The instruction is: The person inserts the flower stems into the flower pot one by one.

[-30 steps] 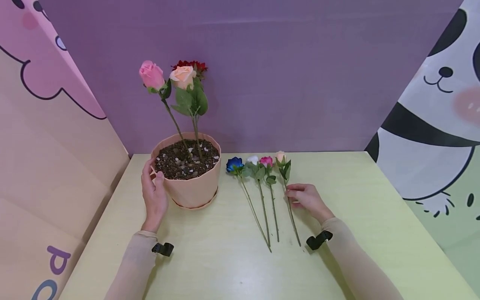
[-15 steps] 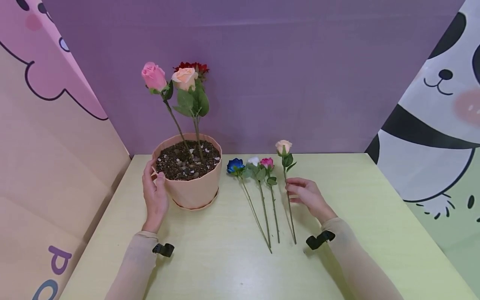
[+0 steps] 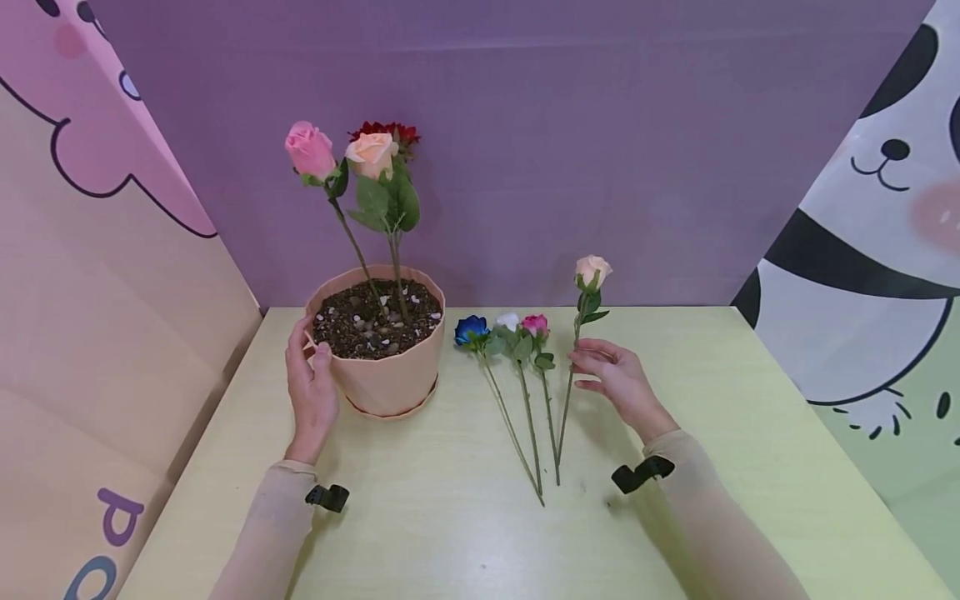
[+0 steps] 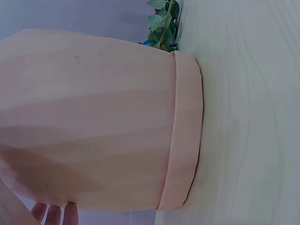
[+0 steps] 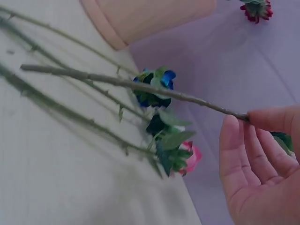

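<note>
My right hand point(image 3: 618, 382) pinches the stem of a pale peach rose point(image 3: 593, 272) between thumb and fingertips, its bloom raised and stem slanting down left. In the right wrist view, the bare lower stem point(image 5: 126, 84) runs out from the fingertips. My left hand point(image 3: 310, 398) holds the left side of a pink flowerpot point(image 3: 386, 387), thumb in front and fingers round the side. Fingers point(image 4: 70, 214) show against the pot wall in the left wrist view. A pink rose point(image 3: 309, 150), a peach rose point(image 3: 372, 155) and a dark red flower point(image 3: 405, 136) stand in the pot's soil point(image 3: 352, 333).
On the pale table point(image 3: 420, 533), right of the pot, lie a blue flower point(image 3: 471, 330), a white flower point(image 3: 507, 321) and a magenta flower point(image 3: 535, 325), stems toward me. A purple wall point(image 3: 562, 167) rises behind, with printed panels either side.
The pale peach rose has come up off the table in my right hand, its bloom rising and tipping right while its stem end swung left. My left hand stays on the pot.
</note>
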The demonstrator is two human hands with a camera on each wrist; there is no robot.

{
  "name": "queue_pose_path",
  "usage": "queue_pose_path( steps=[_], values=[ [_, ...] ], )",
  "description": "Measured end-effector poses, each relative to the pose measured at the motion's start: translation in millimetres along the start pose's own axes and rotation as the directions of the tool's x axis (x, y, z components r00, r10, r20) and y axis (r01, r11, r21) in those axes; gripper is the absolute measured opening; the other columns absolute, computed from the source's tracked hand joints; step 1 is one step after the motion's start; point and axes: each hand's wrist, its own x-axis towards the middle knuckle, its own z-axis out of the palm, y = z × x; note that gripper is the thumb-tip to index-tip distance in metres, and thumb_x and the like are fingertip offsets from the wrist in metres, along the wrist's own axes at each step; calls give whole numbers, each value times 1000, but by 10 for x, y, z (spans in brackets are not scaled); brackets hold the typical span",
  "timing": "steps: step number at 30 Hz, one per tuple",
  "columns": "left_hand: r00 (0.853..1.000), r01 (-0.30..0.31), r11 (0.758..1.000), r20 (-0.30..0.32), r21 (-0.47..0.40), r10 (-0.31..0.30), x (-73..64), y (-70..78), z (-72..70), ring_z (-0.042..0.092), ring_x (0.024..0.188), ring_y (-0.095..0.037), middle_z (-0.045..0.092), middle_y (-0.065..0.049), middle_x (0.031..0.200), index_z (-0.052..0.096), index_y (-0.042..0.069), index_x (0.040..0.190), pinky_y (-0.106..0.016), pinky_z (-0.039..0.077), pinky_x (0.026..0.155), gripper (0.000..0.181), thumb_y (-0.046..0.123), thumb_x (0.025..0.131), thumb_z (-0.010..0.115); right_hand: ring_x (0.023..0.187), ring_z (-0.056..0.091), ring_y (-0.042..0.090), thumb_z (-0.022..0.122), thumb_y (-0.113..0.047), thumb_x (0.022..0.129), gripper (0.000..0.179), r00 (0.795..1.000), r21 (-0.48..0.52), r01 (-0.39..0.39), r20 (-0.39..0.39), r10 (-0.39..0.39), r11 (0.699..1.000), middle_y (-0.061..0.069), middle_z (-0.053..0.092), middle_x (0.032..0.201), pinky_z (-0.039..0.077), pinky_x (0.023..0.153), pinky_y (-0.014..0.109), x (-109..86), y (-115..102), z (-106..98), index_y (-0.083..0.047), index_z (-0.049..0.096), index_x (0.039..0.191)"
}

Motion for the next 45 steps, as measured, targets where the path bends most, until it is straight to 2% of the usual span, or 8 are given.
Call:
queue_pose_path(
  steps=[4, 11, 15, 22, 29, 45],
  values=[
    [1000, -5, 1000, 1, -2, 5, 2, 7, 0, 43, 130, -40, 40, -21, 162, 38, 12, 163, -56, 33, 109, 53, 23, 111, 40, 99, 72, 6, 70, -18, 103, 49, 1000, 53, 19, 14, -19, 998, -16, 76, 108, 62, 84, 24, -5, -84, 32, 2, 53, 144],
    [1000, -3, 1000, 1, -5, 3, 5, 10, 2, 43, 130, -39, 39, -20, 163, 38, 13, 163, -55, 34, 109, 53, 24, 111, 40, 98, 75, 10, 71, -15, 102, 31, 999, 167, 43, -7, -43, 985, -12, 79, 103, 62, 83, 24, 29, -225, 86, -7, 60, 129],
    [1000, -7, 1000, 1, -12, 7, 4, 16, 12, 43, 129, -38, 40, -19, 162, 38, 13, 163, -54, 34, 108, 53, 23, 111, 41, 96, 75, 9, 73, -15, 101, 29, 999, 195, 44, -24, -40, 980, -11, 79, 103, 62, 83, 23, 45, -310, 110, -9, 61, 126],
    [1000, -16, 1000, 4, -10, 16, 4, 16, 17, 44, 130, -39, 40, -18, 164, 38, 13, 163, -56, 35, 109, 53, 24, 111, 41, 96, 75, 10, 76, -18, 99, 29, 998, 210, 65, -23, -61, 976, -8, 79, 107, 62, 84, 25, 71, -453, 170, -12, 62, 125],
    [1000, -23, 1000, 12, -6, 23, 25, 24, 10, 43, 133, -40, 39, -17, 165, 37, 13, 164, -57, 34, 110, 53, 27, 113, 40, 97, 75, 10, 78, -23, 98, 34, 997, 181, 80, -18, -79, 980, -8, 78, 109, 62, 83, 24, 115, -569, 252, -13, 63, 127],
    [1000, -3, 1000, -5, -6, 3, 6, 6, -6, 44, 131, -40, 39, -20, 164, 39, 11, 162, -56, 34, 109, 51, 23, 112, 42, 93, 74, 12, 77, -21, 98, 38, 991, 199, 130, -26, -128, 971, -5, 77, 107, 63, 82, 27, 216, -896, 501, -7, 61, 130]
  ],
)
